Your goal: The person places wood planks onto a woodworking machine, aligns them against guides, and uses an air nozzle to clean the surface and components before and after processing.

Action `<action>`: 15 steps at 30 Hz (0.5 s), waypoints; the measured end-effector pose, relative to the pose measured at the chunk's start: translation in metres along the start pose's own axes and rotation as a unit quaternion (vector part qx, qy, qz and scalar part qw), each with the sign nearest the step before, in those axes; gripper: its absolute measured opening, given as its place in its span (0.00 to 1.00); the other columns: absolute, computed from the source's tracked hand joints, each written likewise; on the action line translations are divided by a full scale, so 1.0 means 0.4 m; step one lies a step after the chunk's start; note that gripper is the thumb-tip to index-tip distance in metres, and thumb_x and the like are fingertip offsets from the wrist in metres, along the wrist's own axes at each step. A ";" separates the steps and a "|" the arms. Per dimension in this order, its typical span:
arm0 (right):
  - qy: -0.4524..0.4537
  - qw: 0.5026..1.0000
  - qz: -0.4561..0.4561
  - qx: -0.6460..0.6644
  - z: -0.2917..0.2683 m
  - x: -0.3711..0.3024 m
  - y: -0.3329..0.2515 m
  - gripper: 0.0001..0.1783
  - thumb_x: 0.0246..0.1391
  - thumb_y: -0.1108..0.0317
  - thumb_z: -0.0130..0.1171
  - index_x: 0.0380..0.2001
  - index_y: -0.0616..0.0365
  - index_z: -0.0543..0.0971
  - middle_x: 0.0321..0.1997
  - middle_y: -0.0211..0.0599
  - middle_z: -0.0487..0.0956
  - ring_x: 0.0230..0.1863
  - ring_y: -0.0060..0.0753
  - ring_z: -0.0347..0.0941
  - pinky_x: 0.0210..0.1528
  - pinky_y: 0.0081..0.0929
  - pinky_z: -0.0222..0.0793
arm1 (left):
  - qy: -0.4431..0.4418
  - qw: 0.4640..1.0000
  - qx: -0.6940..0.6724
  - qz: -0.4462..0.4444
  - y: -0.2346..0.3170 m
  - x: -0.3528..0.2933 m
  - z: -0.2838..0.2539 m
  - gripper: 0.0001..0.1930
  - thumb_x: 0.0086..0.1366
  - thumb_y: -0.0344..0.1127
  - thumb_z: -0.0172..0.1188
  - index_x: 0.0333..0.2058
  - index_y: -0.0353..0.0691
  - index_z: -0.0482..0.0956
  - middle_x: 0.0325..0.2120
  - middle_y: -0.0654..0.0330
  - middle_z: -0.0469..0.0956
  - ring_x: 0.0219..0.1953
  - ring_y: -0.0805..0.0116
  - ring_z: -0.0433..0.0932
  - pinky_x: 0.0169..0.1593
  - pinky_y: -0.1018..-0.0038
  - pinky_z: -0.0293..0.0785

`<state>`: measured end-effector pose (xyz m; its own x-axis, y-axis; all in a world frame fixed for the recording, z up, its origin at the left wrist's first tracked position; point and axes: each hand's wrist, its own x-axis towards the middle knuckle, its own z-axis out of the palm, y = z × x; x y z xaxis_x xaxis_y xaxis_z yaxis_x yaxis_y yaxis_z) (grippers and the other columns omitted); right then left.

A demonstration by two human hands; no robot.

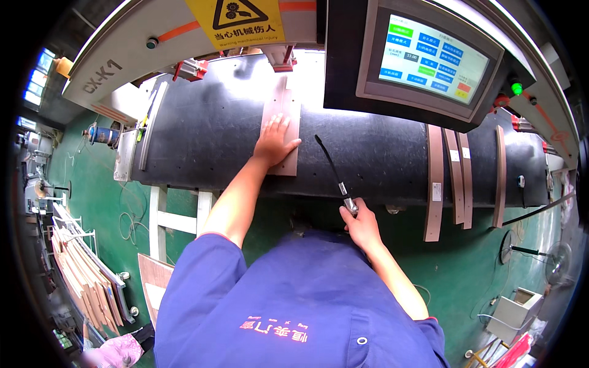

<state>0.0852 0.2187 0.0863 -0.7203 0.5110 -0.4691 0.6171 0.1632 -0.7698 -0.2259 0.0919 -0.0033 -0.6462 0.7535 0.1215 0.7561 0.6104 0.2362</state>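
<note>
Head view: pressing left grip (273, 143), fingers spread, onto brown panel (283, 167) on black table (365, 153), probably to steady it. Curling right grip (362, 224) round air gun (342, 187), nozzle pointed clear of panel. No overhang at panel's near end; bare room rightward, up to brown strips (433, 214) jutting past front edge.

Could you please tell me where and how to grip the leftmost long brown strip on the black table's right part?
I'd pinch that long, flat brown strip at its near end, from the front, thumb above, fingers beneath. That end juts past the front of the black table, so its underside seems reachable. The right hand is nearer, though holding a silver tool with a black tube.
</note>
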 end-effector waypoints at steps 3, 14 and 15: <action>-0.011 1.000 -0.005 -0.010 -0.003 -0.023 0.007 0.17 0.60 0.57 0.59 0.41 0.61 0.73 0.25 0.44 0.79 0.29 0.43 0.78 0.35 0.38 0.70 | 0.073 0.995 -0.065 0.015 0.003 -0.041 -0.026 0.40 0.60 0.54 0.63 0.64 0.41 0.59 0.65 0.47 0.57 0.68 0.48 0.55 0.70 0.57 0.51; -0.051 0.998 -0.020 -0.011 0.041 0.018 0.012 0.17 0.60 0.57 0.60 0.40 0.61 0.73 0.22 0.40 0.78 0.24 0.36 0.77 0.32 0.34 0.69 | 0.047 0.989 -0.132 -0.049 -0.009 -0.252 -0.076 0.49 0.43 0.50 0.77 0.62 0.44 0.62 0.66 0.53 0.55 0.67 0.49 0.57 0.67 0.59 0.60; -0.059 0.998 -0.019 -0.013 0.049 0.024 0.004 0.17 0.60 0.57 0.60 0.39 0.61 0.73 0.22 0.40 0.78 0.24 0.36 0.77 0.31 0.33 0.69 | 0.048 0.986 -0.149 -0.055 -0.009 -0.250 -0.075 0.49 0.43 0.50 0.77 0.62 0.44 0.63 0.66 0.54 0.55 0.67 0.49 0.57 0.66 0.59 0.61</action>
<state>0.0729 0.2073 0.0722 -0.7747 0.4022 -0.4880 0.5954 0.2040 -0.7771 -0.1673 0.0070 0.0127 -0.7399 0.6517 0.1670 0.6264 0.5767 0.5245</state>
